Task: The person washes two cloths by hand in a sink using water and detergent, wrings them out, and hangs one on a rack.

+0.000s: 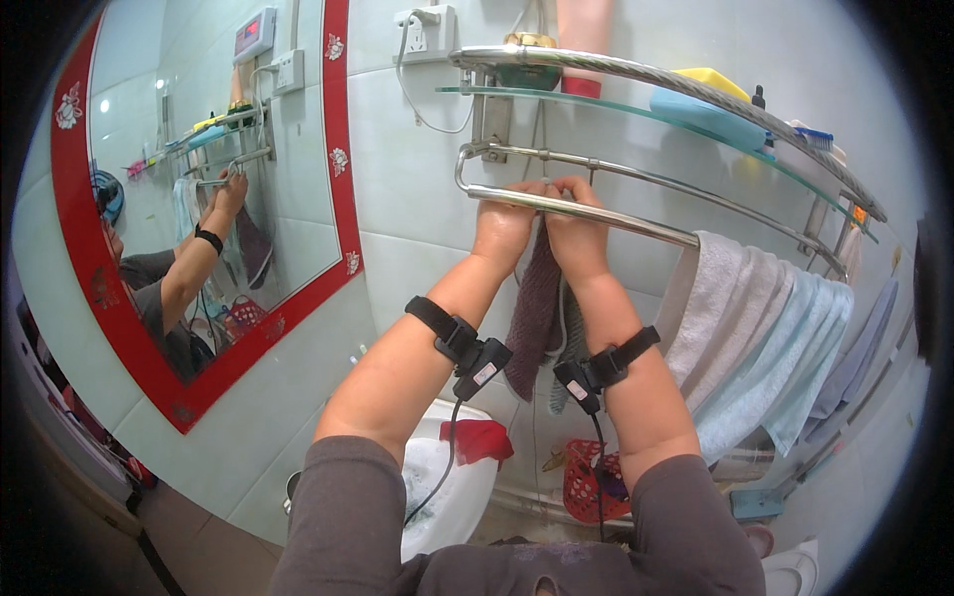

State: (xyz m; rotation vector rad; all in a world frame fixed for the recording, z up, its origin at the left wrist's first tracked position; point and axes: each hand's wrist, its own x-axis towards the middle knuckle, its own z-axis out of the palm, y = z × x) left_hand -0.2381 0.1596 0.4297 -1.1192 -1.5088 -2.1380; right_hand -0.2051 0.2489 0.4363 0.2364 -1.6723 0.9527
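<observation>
Both my hands are raised close together beneath the glass shelf, behind the front bar of a steel towel rack. My left hand and my right hand meet at the top of a hanging dark purple-brown cloth, with their fingertips pinched near a small pale piece at its top. A grey-green textured cloth hangs beside it, by my right forearm. The bar partly hides my fingers. White and light blue towels drape over the rack to the right of my hands.
A red-framed mirror is on the left wall. The glass shelf above holds a green jar, a light blue box and a brush. Below are a white basin with a red cloth and a red basket.
</observation>
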